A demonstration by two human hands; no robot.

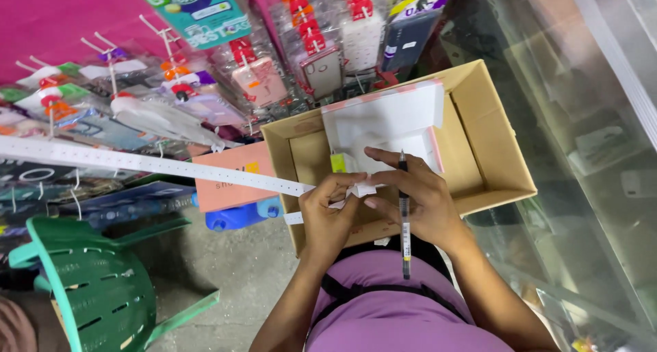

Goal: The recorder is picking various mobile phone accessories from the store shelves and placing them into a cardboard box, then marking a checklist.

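Small piece of white paper [361, 188], pinched between the fingertips of both hands, right at the middle of the view, above the near edge of an open cardboard box [489, 143]. Left hand [327, 218] closed on the paper's left side, thumb and forefinger pressed together over it, just beside the end of a long white perforated strip [150, 164] running off to the left edge. Hard to tell whether paper and strip are one piece. Right hand [417, 198] closed on the paper's right side, fingers curled over the top of it, touching the left hand's fingertips. Also clamped in the right hand: a black pen [404, 218], lying along the back of the fingers, tip up toward the box, other end down toward the wrist. Paper thus sitting between the two hands, slightly above the knuckles, well within the box's outline.

Inside the box: white moulded packing pieces [387, 119] with pinkish edges, and a small yellow-green tag [338, 163] just above the left hand's fingers. Left of the box, a salmon-coloured flat carton [229, 177] behind the strip, with a blue plastic object [239, 215] under it. Further left and above, racks of packaged phone cases [260, 78] on hooks against a pink backing. Bottom left, a green plastic chair [96, 283] on a grey floor [239, 270]. On the right, a glass display counter [588, 153]. Below the hands, a purple shirt [390, 311].
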